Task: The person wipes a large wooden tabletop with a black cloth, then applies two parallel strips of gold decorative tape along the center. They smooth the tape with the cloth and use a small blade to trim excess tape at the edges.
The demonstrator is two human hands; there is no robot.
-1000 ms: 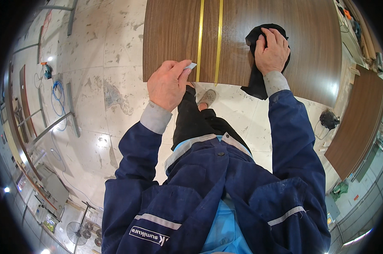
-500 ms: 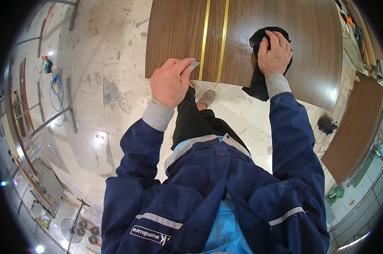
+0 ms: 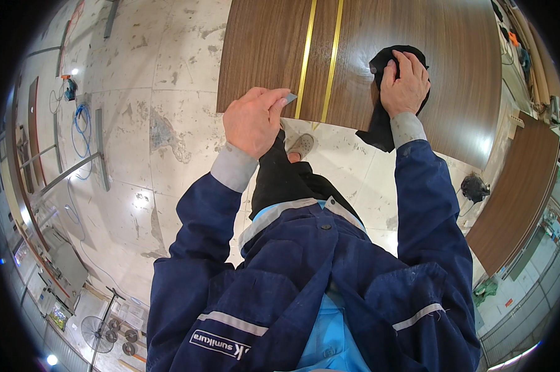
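Observation:
A brown wood-grain panel (image 3: pixel 261 49) lies in front of me, with two thin gold strips (image 3: pixel 331 62) running along it away from me. Over its near edge, left of the strips, my left hand (image 3: pixel 252 121) pinches a small flat grey blade (image 3: pixel 290 98) between thumb and fingers. The blade's tip is close to the left strip; whether they touch I cannot tell. My right hand (image 3: pixel 405 87) grips a bunched black cloth (image 3: pixel 379 124) on the panel, right of the strips. Part of the cloth hangs past the near edge.
Another brown panel (image 3: pixel 509 204) lies at the right, near a dark bundle (image 3: pixel 474 188). Grey metal bars (image 3: pixel 69 170) and a coiled blue hose (image 3: pixel 80 124) lie on the stained floor at the left. A fan (image 3: pixel 97 333) stands at the lower left.
The panel, strips and both hands appear slightly farther right and lower in the view. Both hands keep their grips on the blade and the cloth.

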